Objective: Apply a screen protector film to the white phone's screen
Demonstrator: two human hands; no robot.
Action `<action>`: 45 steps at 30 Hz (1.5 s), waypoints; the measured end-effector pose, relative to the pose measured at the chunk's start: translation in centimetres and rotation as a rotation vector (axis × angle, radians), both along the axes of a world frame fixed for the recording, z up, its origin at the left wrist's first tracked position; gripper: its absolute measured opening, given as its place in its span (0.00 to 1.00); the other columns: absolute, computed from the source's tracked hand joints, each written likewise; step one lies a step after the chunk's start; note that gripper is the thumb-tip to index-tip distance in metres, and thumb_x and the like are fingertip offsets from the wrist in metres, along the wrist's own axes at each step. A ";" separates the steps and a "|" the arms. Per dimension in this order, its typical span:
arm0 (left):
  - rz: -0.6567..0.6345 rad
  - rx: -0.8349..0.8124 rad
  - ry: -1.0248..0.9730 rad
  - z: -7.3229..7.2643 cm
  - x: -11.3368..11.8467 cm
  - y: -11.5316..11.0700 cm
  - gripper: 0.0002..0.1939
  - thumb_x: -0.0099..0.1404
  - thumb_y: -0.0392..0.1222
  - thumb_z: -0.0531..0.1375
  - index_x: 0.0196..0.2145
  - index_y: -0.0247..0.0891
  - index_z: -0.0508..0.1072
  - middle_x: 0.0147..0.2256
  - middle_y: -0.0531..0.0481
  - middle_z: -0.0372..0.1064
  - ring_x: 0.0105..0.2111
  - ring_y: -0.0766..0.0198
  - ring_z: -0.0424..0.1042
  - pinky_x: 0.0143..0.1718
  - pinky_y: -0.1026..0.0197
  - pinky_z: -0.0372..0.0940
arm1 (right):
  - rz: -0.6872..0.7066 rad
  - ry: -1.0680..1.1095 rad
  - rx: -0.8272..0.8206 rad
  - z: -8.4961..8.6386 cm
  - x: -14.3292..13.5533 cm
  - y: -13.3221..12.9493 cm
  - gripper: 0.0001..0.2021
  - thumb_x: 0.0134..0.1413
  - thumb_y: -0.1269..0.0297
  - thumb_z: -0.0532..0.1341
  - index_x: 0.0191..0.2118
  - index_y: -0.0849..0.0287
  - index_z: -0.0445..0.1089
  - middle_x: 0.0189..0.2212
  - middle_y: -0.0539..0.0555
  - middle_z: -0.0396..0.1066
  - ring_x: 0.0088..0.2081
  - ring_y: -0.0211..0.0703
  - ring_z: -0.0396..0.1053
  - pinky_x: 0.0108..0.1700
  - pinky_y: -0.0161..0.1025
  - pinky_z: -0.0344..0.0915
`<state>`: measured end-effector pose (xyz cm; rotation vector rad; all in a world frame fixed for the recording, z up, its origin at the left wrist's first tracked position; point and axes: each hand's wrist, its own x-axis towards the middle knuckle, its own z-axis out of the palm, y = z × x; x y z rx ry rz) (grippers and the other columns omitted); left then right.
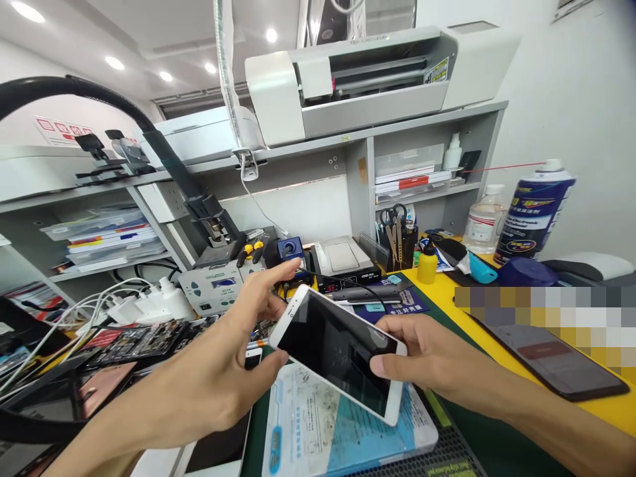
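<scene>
A white smartphone [340, 351] with a dark screen is tilted above a blue and white box [318, 424]. My right hand [412, 351] grips its right end, thumb on the glass and fingers behind. At the phone's left end is my left hand [243, 358], its thumb and fingers spread apart around the corner; the thumb tip is at the phone's edge, and whether it presses there is unclear. Under my left forearm another white phone [223, 444] lies partly hidden.
Circuit boards [154, 341] and white chargers [159, 301] crowd the left. Behind stand a soldering station [211, 288], a yellow bottle [427, 265] and a blue spray can [534, 212]. A large dark phone [551, 358] lies at the right.
</scene>
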<state>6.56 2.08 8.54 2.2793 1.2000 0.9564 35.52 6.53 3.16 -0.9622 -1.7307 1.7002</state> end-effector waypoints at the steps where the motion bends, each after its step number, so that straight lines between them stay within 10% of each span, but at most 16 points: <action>1: -0.007 -0.041 0.045 0.5 0.2 0.3 0.44 0.66 0.38 0.64 0.72 0.54 0.48 0.47 0.45 0.69 0.46 0.56 0.72 0.45 0.58 0.69 | 0.009 0.014 0.011 0.0 0.1 0.0 0.14 0.51 0.59 0.72 0.35 0.59 0.70 0.26 0.45 0.63 0.26 0.34 0.59 0.27 0.31 0.57; 9: -0.181 -0.168 -0.203 2.5 2.8 2.0 0.41 0.67 0.37 0.63 0.70 0.59 0.50 0.57 0.43 0.63 0.52 0.52 0.67 0.41 0.57 0.70 | 0.104 0.181 0.046 -1.0 0.0 -0.2 0.15 0.54 0.59 0.72 0.41 0.59 0.68 0.33 0.49 0.67 0.31 0.38 0.65 0.29 0.33 0.66; 13: -0.262 -0.248 -0.619 1.1 4.5 2.4 0.35 0.63 0.38 0.68 0.65 0.46 0.62 0.67 0.39 0.55 0.56 0.47 0.69 0.48 0.53 0.71 | 0.065 0.280 0.104 -0.8 -0.4 -0.6 0.18 0.55 0.54 0.71 0.44 0.59 0.70 0.34 0.50 0.69 0.35 0.42 0.68 0.35 0.37 0.70; 19: -0.076 -0.385 -0.782 -2.1 6.4 2.0 0.30 0.68 0.44 0.67 0.64 0.43 0.63 0.56 0.42 0.74 0.54 0.53 0.74 0.54 0.52 0.68 | 0.027 0.324 0.182 -0.9 -1.2 -0.7 0.19 0.57 0.55 0.71 0.51 0.57 0.73 0.37 0.51 0.71 0.40 0.46 0.71 0.46 0.45 0.71; 23: -0.028 -0.371 -0.769 -2.5 6.5 1.6 0.22 0.69 0.47 0.66 0.58 0.39 0.71 0.49 0.45 0.79 0.47 0.56 0.77 0.49 0.57 0.69 | 0.018 0.277 0.147 -1.4 -2.3 -0.5 0.22 0.53 0.59 0.73 0.51 0.57 0.72 0.37 0.50 0.69 0.37 0.44 0.70 0.32 0.38 0.72; 36: 0.064 -0.405 -0.850 -2.9 2.9 2.0 0.17 0.62 0.49 0.70 0.45 0.37 0.80 0.30 0.51 0.77 0.28 0.65 0.72 0.32 0.63 0.66 | 0.137 0.173 -0.030 0.9 -6.3 0.8 0.20 0.56 0.46 0.68 0.32 0.60 0.72 0.28 0.51 0.72 0.30 0.41 0.71 0.33 0.37 0.65; 45: 0.031 -0.563 -0.831 -3.8 2.3 2.5 0.16 0.65 0.48 0.69 0.47 0.37 0.80 0.37 0.46 0.79 0.33 0.60 0.75 0.37 0.59 0.69 | 0.095 0.114 0.079 -0.3 -6.4 0.6 0.19 0.56 0.49 0.69 0.27 0.59 0.67 0.23 0.47 0.66 0.25 0.37 0.62 0.30 0.36 0.58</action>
